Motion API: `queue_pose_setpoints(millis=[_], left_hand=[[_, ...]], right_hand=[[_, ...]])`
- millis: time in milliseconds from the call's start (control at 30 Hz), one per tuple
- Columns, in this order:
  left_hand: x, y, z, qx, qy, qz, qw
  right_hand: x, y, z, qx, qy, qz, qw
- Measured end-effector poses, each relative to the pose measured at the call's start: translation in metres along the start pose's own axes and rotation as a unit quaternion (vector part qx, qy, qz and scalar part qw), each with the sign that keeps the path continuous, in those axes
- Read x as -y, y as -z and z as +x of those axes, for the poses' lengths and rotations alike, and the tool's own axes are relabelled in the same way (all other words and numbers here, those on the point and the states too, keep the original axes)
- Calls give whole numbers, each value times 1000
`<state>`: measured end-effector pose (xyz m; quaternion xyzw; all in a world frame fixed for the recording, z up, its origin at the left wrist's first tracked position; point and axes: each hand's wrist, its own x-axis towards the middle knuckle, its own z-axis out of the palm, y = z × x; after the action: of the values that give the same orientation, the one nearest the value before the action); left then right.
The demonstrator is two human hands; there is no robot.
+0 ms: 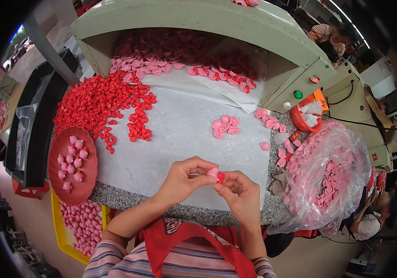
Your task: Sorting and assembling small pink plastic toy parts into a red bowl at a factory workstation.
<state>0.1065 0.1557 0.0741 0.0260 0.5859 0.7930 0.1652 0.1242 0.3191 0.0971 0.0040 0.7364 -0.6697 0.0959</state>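
Note:
Above the front part of a white sheet (180, 134), my two hands meet fingertip to fingertip. My left hand (185, 180) pinches a small pink plastic piece (212, 172) between thumb and forefinger. Against it is a small red plastic piece (220, 176), gripped by the fingers of my right hand (241, 193). The two pieces touch; my fingertips partly hide how they fit. Beyond my hands lies a small cluster of pink shell-shaped pieces (225, 126). A large heap of red pieces (92, 99) spreads over the left side of the sheet.
A red scalloped plate (57, 185) at left carries several pink-and-red pieces. Below it stands a yellow crate (64, 238) of similar pieces. A pale green machine housing (198, 21) arches across the back. At right are a clear bag (347, 171) of pink pieces and a red basket (304, 121).

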Motion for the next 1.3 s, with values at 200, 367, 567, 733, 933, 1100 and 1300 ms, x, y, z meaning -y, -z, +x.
queue_pose_setpoints(millis=[200, 367, 567, 733, 933, 1100, 1300], left_hand=[[-6, 8, 5, 34, 24, -15, 999], [-7, 7, 8, 40, -25, 29, 998], [9, 4, 27, -19, -57, 35, 998], [13, 6, 95, 18, -151, 97, 984], [-12, 13, 250, -136, -472, 338, 803], [-2, 49, 351, -227, -301, 519, 767], [-19, 36, 248, -179, -434, 420, 777]], right_hand=[[5, -4, 10, -14, 79, -185, 979], [-4, -6, 21, -45, 179, -210, 960], [-18, -2, 42, -58, 235, -230, 942], [-37, 15, 89, -126, 208, -190, 951], [-25, 35, 112, -175, 172, -219, 944], [-27, 19, 90, -84, 171, -230, 954], [-45, -17, 94, -14, 154, -262, 953]])
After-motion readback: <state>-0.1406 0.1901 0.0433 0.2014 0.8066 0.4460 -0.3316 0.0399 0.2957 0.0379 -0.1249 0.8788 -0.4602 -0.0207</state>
